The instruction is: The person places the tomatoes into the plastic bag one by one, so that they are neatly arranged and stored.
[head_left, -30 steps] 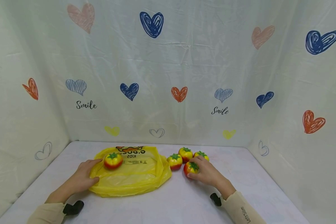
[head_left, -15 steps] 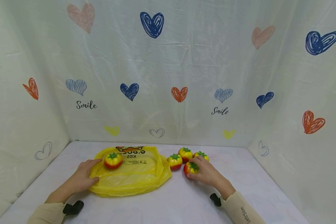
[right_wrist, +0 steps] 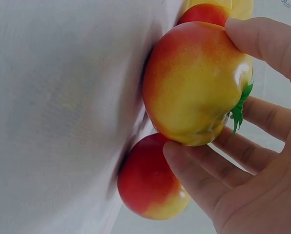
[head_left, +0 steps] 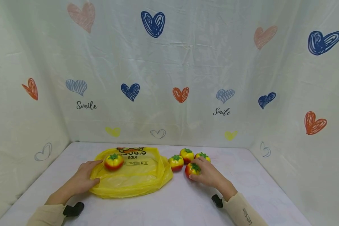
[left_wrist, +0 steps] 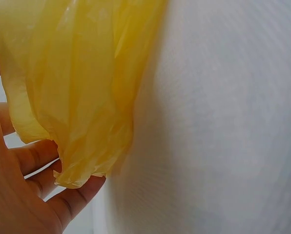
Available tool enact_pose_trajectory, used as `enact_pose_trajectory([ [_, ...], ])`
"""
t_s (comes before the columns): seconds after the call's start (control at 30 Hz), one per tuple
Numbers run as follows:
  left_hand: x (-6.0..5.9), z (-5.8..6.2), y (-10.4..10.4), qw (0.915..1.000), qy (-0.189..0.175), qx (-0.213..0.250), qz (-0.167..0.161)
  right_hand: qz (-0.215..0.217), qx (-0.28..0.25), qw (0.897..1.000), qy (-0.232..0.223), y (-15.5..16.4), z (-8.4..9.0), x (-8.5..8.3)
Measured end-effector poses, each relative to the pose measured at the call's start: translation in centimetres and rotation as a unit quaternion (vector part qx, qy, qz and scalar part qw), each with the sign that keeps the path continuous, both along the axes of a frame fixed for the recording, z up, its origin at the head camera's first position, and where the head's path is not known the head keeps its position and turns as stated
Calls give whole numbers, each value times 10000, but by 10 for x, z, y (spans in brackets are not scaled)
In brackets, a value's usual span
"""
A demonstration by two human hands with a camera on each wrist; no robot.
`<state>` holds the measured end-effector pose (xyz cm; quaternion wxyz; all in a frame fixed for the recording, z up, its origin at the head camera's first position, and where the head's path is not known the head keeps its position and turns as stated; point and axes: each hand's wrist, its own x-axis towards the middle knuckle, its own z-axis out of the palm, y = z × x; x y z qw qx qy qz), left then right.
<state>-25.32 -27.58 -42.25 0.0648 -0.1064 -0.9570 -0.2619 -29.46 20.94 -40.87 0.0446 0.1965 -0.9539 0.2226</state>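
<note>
In the head view my left hand lies at the left end of a yellow plastic bag, fingers spread. The left wrist view has its fingertips against the crumpled edge of the bag, without a clear pinch. One red-and-yellow toy tomato with a green leafy top rests on the bag. My right hand grips another toy tomato, thumb on one side and fingers on the other; it appears to be on the table. Three more toy tomatoes are grouped just behind it, one partly hidden by the hand.
The white table has its back edge against a white curtain printed with hearts. Curtain sides also stand to the left and right. A dark strap part sits at the left wrist, and another strap part at the right.
</note>
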Motion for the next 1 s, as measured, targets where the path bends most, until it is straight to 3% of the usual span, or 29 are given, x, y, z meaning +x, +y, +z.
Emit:
enact_pose_trajectory([
  [0.4, -1, 1, 0, 10000, -13, 10, 7, -66, -16, 10000, 37, -1, 4, 0],
  [1.0, -1, 0, 1, 9994, -314, 33, 150, 4, -167, 9996, 227, -3, 4, 2],
])
